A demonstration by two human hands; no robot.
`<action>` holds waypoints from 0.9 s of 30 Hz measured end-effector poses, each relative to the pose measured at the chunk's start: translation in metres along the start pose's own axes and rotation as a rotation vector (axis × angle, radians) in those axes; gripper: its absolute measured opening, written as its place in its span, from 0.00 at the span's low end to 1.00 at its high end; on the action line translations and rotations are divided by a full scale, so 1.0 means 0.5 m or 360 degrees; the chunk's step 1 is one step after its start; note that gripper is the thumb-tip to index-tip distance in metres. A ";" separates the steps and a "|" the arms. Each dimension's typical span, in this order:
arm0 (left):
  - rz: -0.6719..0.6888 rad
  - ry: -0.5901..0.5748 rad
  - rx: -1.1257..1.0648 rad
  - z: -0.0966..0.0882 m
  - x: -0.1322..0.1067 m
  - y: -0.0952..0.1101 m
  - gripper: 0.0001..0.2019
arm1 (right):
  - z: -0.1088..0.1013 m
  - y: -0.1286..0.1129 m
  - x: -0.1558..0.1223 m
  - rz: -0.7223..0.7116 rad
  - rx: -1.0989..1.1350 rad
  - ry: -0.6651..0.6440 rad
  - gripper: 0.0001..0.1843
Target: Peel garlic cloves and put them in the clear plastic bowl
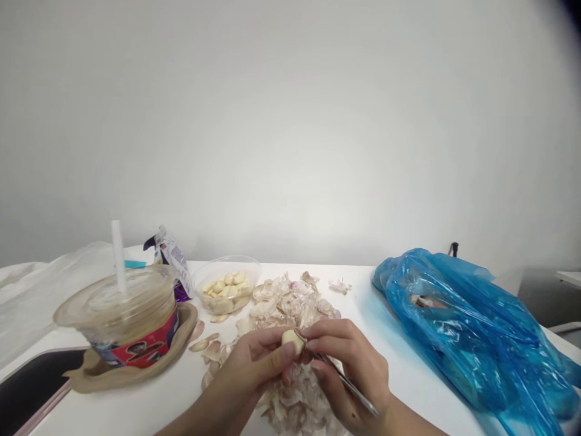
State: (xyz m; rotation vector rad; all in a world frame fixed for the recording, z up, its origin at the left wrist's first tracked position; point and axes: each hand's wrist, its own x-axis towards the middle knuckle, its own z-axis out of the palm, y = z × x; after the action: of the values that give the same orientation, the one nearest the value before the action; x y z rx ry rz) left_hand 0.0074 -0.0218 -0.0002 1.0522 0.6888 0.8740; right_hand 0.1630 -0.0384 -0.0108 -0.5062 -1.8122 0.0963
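Observation:
Between the thumb and fingers of my left hand (258,366) is a pale garlic clove (293,342), partly covered by the fingertips. My right hand (351,363) is closed beside it, its fingertips touching the clove's right side, where a bit of brownish skin shows. A slim metal tool (351,387) lies in the right hand and sticks out toward the wrist; its working end is hidden by the fingers. Under and beyond both hands spreads a heap of garlic skins (290,309). Peeled cloves (229,284) fill part of a clear plastic bowl (197,290) behind my left hand.
On the left, a lidded drink cup (136,339) with a white straw (118,257) stands in a cardboard holder (86,378). Behind it is a purple-and-white packet (175,260). A dark, pink-edged device (40,387) lies front left. A blue plastic bag (467,333) bulges on the right.

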 end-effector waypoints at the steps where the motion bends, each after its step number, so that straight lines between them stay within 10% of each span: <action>1: 0.0011 -0.0009 0.0010 -0.002 -0.001 -0.001 0.07 | 0.000 -0.001 0.002 -0.0010 -0.0007 0.0001 0.14; 16: 0.0274 0.0169 0.0145 -0.014 0.006 0.002 0.09 | -0.007 0.010 0.007 -0.0151 -0.0102 -0.0114 0.15; 27: 0.0953 0.0302 0.1013 0.001 -0.026 0.015 0.08 | 0.006 0.020 0.013 0.0374 -0.0056 -0.0391 0.17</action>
State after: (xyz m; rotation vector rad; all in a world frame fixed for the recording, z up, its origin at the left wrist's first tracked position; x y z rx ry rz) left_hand -0.0007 -0.0316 0.0082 1.8178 0.8533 1.3221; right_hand 0.1617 -0.0263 -0.0093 -0.7585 -1.9888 0.2991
